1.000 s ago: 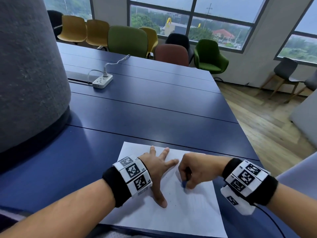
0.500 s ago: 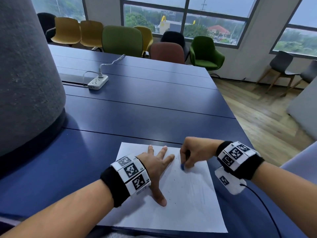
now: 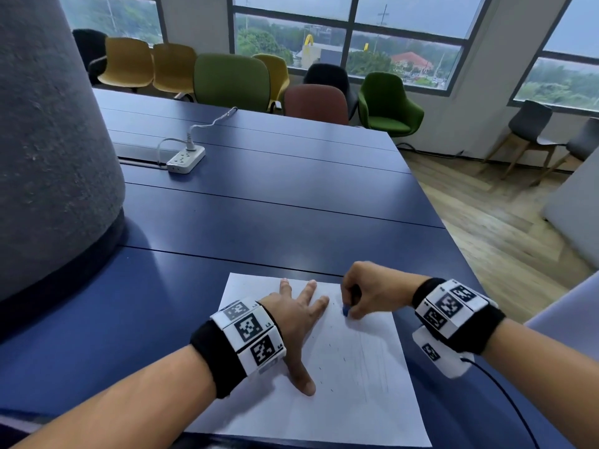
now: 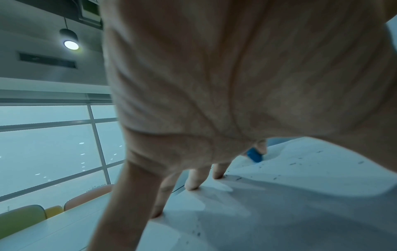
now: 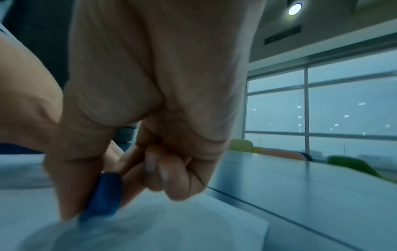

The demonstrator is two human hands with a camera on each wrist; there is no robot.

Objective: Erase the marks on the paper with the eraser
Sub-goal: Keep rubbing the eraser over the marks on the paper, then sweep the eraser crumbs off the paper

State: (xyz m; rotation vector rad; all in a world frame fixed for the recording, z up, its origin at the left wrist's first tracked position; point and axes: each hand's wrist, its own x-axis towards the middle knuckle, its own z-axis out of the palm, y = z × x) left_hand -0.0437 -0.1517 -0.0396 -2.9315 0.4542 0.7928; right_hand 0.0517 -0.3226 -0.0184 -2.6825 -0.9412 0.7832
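A white sheet of paper (image 3: 350, 403) lies on the dark blue table (image 3: 259, 205) near its front edge. Faint pencil lines and small dark crumbs (image 3: 372, 361) show on its right half. My left hand (image 3: 301, 322) lies flat on the sheet with fingers spread, pressing it down; the spread fingers (image 4: 193, 180) show from the left wrist. My right hand (image 3: 366, 293) pinches a small blue eraser (image 3: 346, 311) between thumb and fingers, its tip on the paper near the far right corner. The eraser (image 5: 103, 197) meets the blurred paper (image 5: 150, 229) in the right wrist view.
A large grey felt-covered column (image 3: 48, 140) rises at the left of the table. A white power strip (image 3: 186, 160) with a cable lies further back. Coloured chairs (image 3: 233, 81) line the far edge; the table's right edge (image 3: 453, 241) drops to a wooden floor.
My right hand has moved with the eraser from the middle of the sheet up toward its far right corner. The left hand stays pressed on the paper.
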